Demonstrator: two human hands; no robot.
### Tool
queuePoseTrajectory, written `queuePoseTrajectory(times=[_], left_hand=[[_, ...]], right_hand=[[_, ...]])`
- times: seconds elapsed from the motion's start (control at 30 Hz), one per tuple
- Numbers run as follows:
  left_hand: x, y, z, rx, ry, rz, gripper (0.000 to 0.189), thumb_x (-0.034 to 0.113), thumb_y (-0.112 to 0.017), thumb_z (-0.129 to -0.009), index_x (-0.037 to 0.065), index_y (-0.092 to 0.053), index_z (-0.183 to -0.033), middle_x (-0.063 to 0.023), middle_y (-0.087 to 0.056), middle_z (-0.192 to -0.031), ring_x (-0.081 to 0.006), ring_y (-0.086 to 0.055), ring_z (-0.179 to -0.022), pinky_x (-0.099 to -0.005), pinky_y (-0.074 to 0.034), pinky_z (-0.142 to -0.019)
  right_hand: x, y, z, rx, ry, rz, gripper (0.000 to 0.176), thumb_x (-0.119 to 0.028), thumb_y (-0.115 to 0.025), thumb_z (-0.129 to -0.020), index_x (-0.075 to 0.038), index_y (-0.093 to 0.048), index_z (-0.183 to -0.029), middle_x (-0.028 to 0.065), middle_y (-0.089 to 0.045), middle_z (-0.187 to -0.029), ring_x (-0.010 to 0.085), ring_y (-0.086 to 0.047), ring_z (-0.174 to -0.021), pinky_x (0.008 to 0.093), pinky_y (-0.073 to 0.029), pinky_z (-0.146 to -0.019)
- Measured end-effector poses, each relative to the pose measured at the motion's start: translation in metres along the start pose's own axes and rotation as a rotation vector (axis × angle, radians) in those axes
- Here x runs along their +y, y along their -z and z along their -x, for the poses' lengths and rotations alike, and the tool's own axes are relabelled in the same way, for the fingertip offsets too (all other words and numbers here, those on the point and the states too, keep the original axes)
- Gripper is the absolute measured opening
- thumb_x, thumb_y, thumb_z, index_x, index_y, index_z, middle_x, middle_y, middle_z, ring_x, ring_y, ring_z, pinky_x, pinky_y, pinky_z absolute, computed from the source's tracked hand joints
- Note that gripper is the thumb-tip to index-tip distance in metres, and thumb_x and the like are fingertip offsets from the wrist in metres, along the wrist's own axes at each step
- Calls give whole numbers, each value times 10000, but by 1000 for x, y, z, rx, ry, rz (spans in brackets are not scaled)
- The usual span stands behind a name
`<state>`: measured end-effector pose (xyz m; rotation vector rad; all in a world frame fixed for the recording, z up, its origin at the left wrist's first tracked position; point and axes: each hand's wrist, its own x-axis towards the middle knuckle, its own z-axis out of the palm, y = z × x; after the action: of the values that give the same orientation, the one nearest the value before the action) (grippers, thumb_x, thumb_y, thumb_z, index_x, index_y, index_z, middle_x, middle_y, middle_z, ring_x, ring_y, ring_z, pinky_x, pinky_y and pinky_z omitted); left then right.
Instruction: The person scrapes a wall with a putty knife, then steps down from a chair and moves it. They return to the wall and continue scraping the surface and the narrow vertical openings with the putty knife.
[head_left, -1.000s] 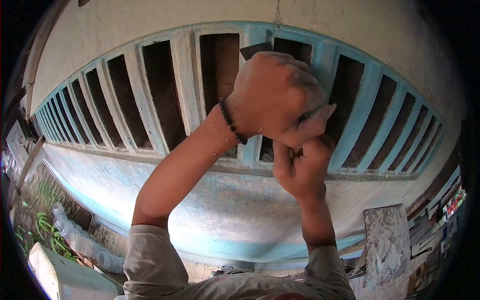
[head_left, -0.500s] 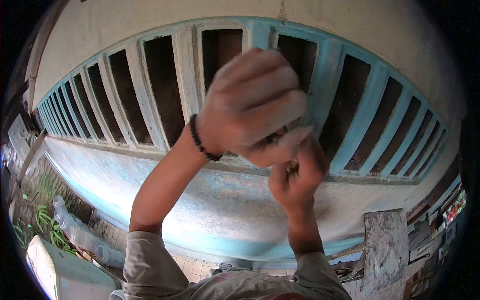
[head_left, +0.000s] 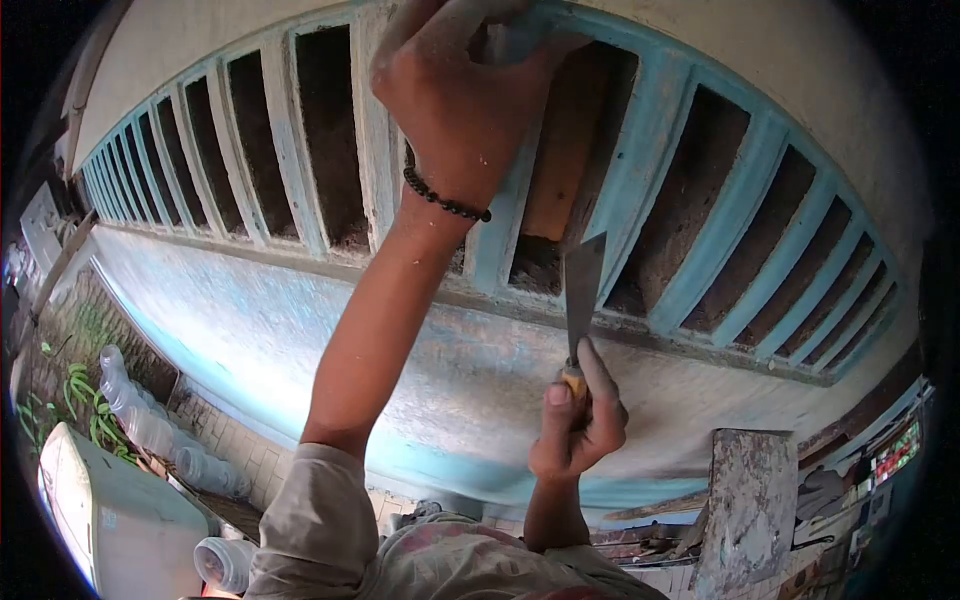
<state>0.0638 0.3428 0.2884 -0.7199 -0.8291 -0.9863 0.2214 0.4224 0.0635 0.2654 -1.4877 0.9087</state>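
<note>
My right hand (head_left: 585, 425) grips a scraper (head_left: 583, 290) by its yellowish handle, thumb and index finger along it. The flat metal blade points up, in front of the lower edge of a slatted vent opening. My left hand (head_left: 455, 80), with a dark bead bracelet at its wrist, is raised against the top of a blue slat (head_left: 497, 235). Its thumb is spread to the right, apart from the fingers; some fingertips are cut off by the upper frame edge. Worn blue and whitish paint covers the slatted frame (head_left: 655, 150).
Below the slats runs a wall (head_left: 480, 360) with patchy blue paint. A worn board (head_left: 745, 510) leans at lower right. At lower left are a pale bin-like container (head_left: 120, 520), clear plastic containers (head_left: 150, 430) and green plants (head_left: 95, 410).
My hands were together before the slats. Now my left hand is higher, at a slat's top, and my right hand is lower, with the scraper plainly visible.
</note>
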Motion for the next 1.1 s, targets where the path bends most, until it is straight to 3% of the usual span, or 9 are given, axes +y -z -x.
queuePoseTrajectory(times=[0.13, 0.3, 0.43, 0.57, 0.63, 0.8, 0.9, 1.03, 1.1], left_hand=[[20, 10, -8, -112, 214, 28, 204, 55, -911, -727, 8, -766, -864, -105, -691, -757, -216, -651, -671, -334, -503, -611], [-5, 8, -7, -136, -166, -172, 75, 44, -801, -855, 0, -742, -839, -116, -679, -751, -215, -636, -661, -318, -485, -592], [5, 21, -2, -150, 85, 115, 150, 67, -767, -902, -25, -683, -819, -117, -623, -707, -181, -568, -616, -313, -453, -569], [27, 65, -2, -632, 134, 59, 75, 41, -694, -926, -25, -684, -892, -129, -641, -803, -227, -588, -680, -342, -480, -611], [5, 51, 3, -468, -181, 56, 92, 16, -662, -915, -18, -698, -993, -153, -648, -886, -267, -605, -777, -371, -492, -663], [20, 44, -12, -566, -307, -315, 335, 125, -673, -890, -25, -699, -1188, -166, -577, -951, -346, -564, -882, -423, -504, -752], [34, 57, -17, -728, -456, -551, 397, 229, -704, -849, -30, -711, -1149, -167, -559, -949, -331, -549, -911, -431, -499, -710], [45, 84, -40, -1120, -443, -360, 338, 228, -673, -875, -20, -716, -1102, -128, -598, -847, -272, -575, -784, -376, -522, -700], [36, 89, -39, -965, -514, 36, 50, 51, -741, -821, 91, -739, -851, -76, -722, -826, -251, -692, -598, -325, -545, -708]], right_hand=[[-4, 11, 7, -40, -19, -30, 423, -151, -650, -964, 130, -650, -1281, 70, -671, -777, 73, -535, -615, 217, -388, -577], [-3, 28, 17, -46, -82, -63, 429, -148, -660, -961, 130, -645, -1288, 58, -655, -752, 66, -518, -608, 209, -373, -572], [-2, 42, 26, -46, -133, -46, 421, -164, -664, -971, 107, -656, -1294, 51, -667, -782, 60, -516, -623, 208, -380, -589], [3, 48, -2, -147, -58, -9, 401, -118, -667, -950, 54, -678, -1311, 73, -697, -813, 27, -417, -529, 217, -286, -497], [13, 50, -25, -182, 18, 14, 400, -98, -649, -955, 41, -668, -1330, 84, -724, -866, 26, -443, -546, 217, -311, -507], [6, 45, -54, -89, 95, -46, 382, -99, -659, -954, 22, -678, -1315, 137, -766, -1003, 48, -567, -628, 196, -393, -565], [3, 44, -54, -127, 87, -73, 380, -123, -669, -968, 10, -675, -1324, 145, -769, -1042, 64, -628, -687, 201, -441, -600], [5, 29, -96, -238, 211, -59, 384, -141, -654, -993, -21, -656, -1357, 128, -758, -986, 101, -677, -735, 250, -498, -617], [12, 16, -124, -260, 301, -25, 377, -114, -621, -1011, -35, -645, -1379, 91, -722, -932, 96, -637, -717, 259, -476, -608]])
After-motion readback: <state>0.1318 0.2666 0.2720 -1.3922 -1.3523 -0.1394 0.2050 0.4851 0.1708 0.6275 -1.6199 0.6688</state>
